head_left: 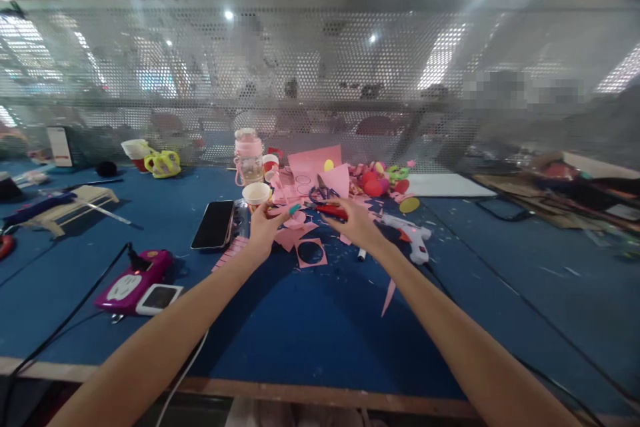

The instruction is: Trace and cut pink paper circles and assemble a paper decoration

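Observation:
My left hand [264,228] is at the middle of the table, beside a paper cup [257,193]. Its fingers are bent, and a small teal piece [295,209] shows at their tips; what it is I cannot make out. Held in my right hand [354,223] is a red-handled tool [332,211] with a dark tip, pointing left toward the teal piece. Just beyond it lie dark-handled scissors [324,195] on pink paper [316,160]. Nearer me is a pink paper square [311,253] with a round hole.
A white glue gun [413,235] lies right of my right hand, its cord trailing nearer. Left are a black phone [213,225] and a purple power strip [135,280] with cables. A pink-lidded bottle [249,155] stands behind the cup. A perforated metal screen [320,93] closes off the back.

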`<action>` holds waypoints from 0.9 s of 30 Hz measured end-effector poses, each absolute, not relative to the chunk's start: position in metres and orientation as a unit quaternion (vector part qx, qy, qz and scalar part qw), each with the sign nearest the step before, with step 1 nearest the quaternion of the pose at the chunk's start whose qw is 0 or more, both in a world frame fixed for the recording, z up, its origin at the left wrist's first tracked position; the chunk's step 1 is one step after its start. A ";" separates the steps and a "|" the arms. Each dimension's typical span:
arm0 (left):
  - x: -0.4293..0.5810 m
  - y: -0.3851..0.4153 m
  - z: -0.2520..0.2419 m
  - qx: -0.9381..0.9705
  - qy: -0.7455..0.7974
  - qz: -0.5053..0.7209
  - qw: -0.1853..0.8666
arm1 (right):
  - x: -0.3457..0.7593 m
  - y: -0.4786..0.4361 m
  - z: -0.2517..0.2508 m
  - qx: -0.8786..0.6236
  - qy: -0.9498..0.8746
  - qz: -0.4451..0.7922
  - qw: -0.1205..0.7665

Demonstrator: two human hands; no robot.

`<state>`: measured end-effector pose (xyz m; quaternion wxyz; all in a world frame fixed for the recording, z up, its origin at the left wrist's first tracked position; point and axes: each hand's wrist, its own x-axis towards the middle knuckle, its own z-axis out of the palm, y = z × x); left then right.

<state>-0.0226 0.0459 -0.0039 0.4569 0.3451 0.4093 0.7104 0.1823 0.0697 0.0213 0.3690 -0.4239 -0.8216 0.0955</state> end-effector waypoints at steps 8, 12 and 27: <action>-0.024 0.048 -0.007 0.408 0.446 0.670 0.432 | 0.124 0.102 -0.001 -0.509 -0.804 0.126 0.279; -0.023 0.053 -0.014 0.402 0.471 0.653 0.437 | 0.115 0.119 -0.007 -0.554 -0.774 0.138 0.273; -0.019 0.050 -0.016 0.384 0.477 0.644 0.460 | 0.133 0.128 0.021 -0.600 -0.699 0.204 0.331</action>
